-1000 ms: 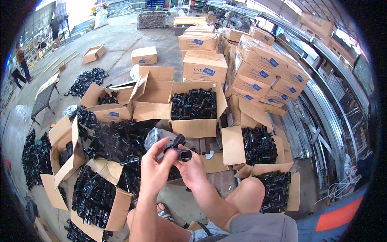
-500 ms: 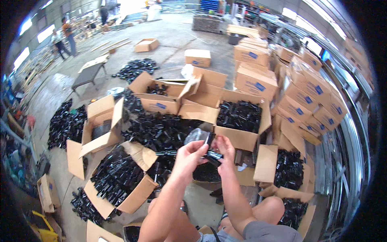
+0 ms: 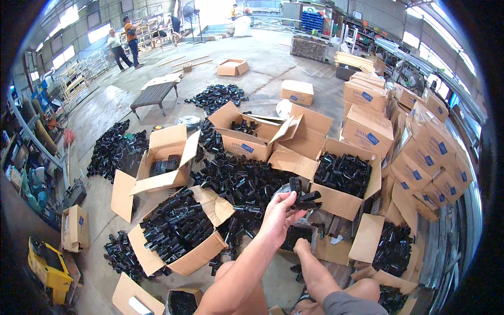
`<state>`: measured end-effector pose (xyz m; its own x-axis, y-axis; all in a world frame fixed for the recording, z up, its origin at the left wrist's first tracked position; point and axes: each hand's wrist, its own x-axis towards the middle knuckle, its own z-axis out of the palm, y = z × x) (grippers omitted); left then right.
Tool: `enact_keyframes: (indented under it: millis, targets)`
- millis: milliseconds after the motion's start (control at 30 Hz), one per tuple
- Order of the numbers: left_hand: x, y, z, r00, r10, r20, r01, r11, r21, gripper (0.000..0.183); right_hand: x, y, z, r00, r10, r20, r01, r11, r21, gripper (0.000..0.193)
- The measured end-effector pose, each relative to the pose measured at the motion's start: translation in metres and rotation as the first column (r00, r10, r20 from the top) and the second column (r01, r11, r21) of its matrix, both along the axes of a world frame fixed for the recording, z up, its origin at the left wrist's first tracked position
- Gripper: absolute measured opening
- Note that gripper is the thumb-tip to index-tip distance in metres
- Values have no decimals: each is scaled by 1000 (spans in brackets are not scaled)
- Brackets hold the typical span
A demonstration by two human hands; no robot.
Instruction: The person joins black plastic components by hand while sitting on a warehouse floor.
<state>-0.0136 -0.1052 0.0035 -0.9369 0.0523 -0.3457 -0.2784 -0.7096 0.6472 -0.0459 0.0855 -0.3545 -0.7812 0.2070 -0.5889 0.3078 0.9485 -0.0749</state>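
Observation:
My left hand (image 3: 281,214) is closed around a black plastic fitting (image 3: 306,200) made of short, tube-like pieces, held up in front of me. Below and to its right, my right hand (image 3: 302,245) reaches down to a small open box of small black parts (image 3: 295,237), and its fingers are hidden there. Beyond my left hand spreads a large heap of similar black fittings (image 3: 236,178). To the left, an open carton (image 3: 197,258) is full of longer black pieces, and another open carton (image 3: 336,203) of black fittings stands just beyond my hands on the right.
Sealed cartons (image 3: 367,128) are stacked at the right, beside long metal profiles (image 3: 446,236). More open boxes stand around me, one (image 3: 163,181) at the left. A low dark table (image 3: 153,97) and two standing people (image 3: 131,42) are farther back. A yellow case (image 3: 50,268) lies lower left.
My hands have parted: the left keeps the black fitting, while the right has let go and moved down to the small box. The view has shifted, so the scene sits farther right and lower.

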Motion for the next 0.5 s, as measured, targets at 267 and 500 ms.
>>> enact_keyframes:
  millis: [267,500]
  targets:
    - [-2,8,6,999,-19,-36,21,998,55,14,-26,27,-39,932,257,255,-260,965,-20,38]
    - [0,6,3,999,19,-45,-19,1000,-5,14,-23,10,20,973,201,-117,-220,959,-180,28]
